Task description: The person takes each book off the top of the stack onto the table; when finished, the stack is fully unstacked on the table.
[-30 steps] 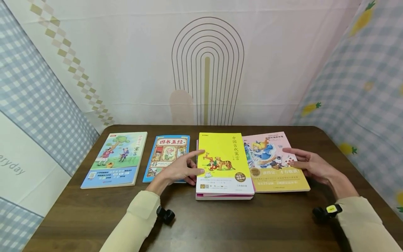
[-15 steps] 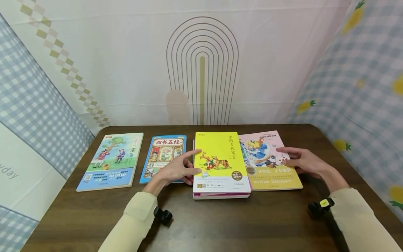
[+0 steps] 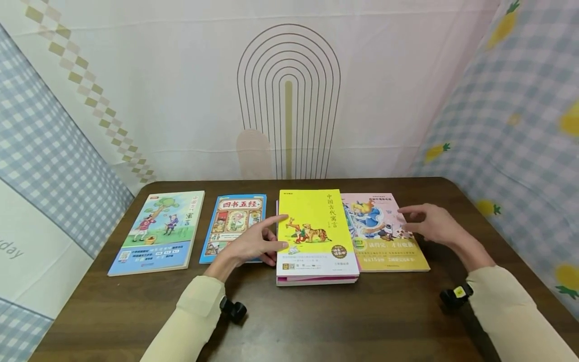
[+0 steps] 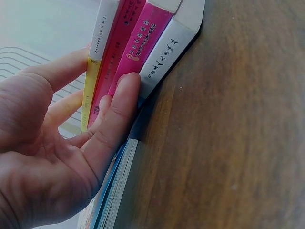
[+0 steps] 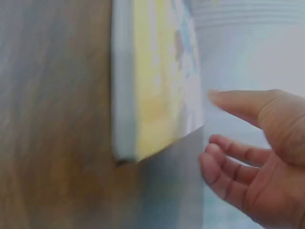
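Observation:
A yellow-and-white book [image 3: 312,229] lies on top of a stack in the middle of the table. Its spines are seen in the left wrist view, with a pink book [image 4: 138,38] and a white-spined book [image 4: 172,50] below. My left hand [image 3: 253,244] rests against the spine side, fingers and thumb extended along it. Right of the stack is a pink-and-yellow book [image 3: 384,236] with a girl in blue on its cover; its left edge is hidden by the stack. My right hand [image 3: 431,223] is at its right edge, loosely bent; the right wrist view shows the fingers apart from the book.
Left of the stack lies a blue-bordered book [image 3: 235,221], partly behind my left hand. A green-and-blue book [image 3: 158,231] with a tree on its cover lies farther left. All are on the dark wooden table [image 3: 316,322], with a white cloth [image 3: 194,100] behind it.
The pink-and-yellow book has turned straighter and sits closer against the stack. My right hand has come away from its edge. The left hand stays at the spines; the view has shifted slightly.

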The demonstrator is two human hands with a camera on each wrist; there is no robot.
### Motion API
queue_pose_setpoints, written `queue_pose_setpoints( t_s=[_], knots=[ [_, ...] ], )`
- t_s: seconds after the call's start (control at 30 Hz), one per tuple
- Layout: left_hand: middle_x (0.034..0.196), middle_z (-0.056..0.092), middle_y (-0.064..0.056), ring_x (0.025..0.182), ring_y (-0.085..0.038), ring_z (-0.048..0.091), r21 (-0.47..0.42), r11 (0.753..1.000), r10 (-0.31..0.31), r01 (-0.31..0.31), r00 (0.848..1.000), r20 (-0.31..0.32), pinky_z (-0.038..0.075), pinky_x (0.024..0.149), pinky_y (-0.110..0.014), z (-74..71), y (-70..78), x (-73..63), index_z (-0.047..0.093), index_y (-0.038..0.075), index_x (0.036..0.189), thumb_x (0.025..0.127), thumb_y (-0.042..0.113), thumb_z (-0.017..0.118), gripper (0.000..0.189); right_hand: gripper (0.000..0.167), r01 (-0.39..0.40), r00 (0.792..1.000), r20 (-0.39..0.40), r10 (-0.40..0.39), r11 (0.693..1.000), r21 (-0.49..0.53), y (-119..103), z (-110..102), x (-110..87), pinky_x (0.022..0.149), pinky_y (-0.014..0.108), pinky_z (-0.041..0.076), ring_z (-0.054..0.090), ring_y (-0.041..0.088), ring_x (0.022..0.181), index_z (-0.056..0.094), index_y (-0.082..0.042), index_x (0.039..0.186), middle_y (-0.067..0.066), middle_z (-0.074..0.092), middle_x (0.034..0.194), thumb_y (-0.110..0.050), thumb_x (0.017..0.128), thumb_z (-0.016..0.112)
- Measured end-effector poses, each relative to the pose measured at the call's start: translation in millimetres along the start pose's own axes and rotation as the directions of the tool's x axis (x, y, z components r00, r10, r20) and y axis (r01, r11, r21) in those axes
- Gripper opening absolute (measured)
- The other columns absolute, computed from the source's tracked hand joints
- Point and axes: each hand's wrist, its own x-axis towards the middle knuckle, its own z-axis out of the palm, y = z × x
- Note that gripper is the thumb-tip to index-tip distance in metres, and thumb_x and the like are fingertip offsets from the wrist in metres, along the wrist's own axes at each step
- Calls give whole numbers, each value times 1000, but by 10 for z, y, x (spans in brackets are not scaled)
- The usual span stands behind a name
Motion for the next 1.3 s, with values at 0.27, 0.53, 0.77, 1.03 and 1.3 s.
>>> queue_pose_setpoints(
  t_s=[0.27, 0.53, 0.77, 1.03, 1.3],
  knots=[
    [100, 55, -15, 70, -23, 69, 0, 1000, 17, -17, 1000, 6, 67, 66, -40, 2, 2, -7, 37, 29, 165, 99, 18, 76, 77, 61, 114, 992, 20, -126, 949, 295, -543, 191, -8, 68, 39, 65, 69, 29, 86, 51, -13, 158, 27, 62, 130, -32, 103, 72],
    [99, 55, -14, 69, -23, 70, -12, 1000, 10, -10, 1000, 2, 67, 66, -41, 23, -36, -14, 38, 29, 165, 99, 19, 77, 78, 77, 90, 970, 141, -196, 836, 542, -794, 722, 190, 67, 45, 67, 71, 29, 80, 37, -25, 166, 30, 43, 154, -37, 100, 75],
    [100, 56, -15, 68, -23, 70, 6, 1000, 14, -13, 1000, -10, 67, 64, -40, 19, -10, -4, 38, 32, 164, 99, 19, 77, 77, 81, 84, 967, 170, -191, 864, 496, -878, 809, 236, 67, 41, 65, 67, 25, 70, 38, -26, 165, 29, 38, 156, -33, 96, 80],
    [100, 57, -16, 69, -22, 68, 22, 999, 27, -26, 1000, -10, 67, 65, -41, 6, -3, -4, 36, 32, 166, 99, 19, 76, 79, 82, 28, 953, 242, -184, 846, 532, -837, 714, 219, 72, 42, 67, 69, 27, 95, 34, -24, 166, 27, 50, 135, -23, 98, 78],
    [101, 56, -17, 69, -23, 68, 25, 999, 30, -30, 1000, -8, 67, 65, -41, 21, 1, -14, 36, 30, 166, 98, 18, 78, 80, 82, 17, 933, 284, -219, 817, 576, -759, 659, 249, 64, 39, 66, 68, 27, 95, 33, -22, 167, 27, 53, 132, -16, 98, 77]
  ],
)
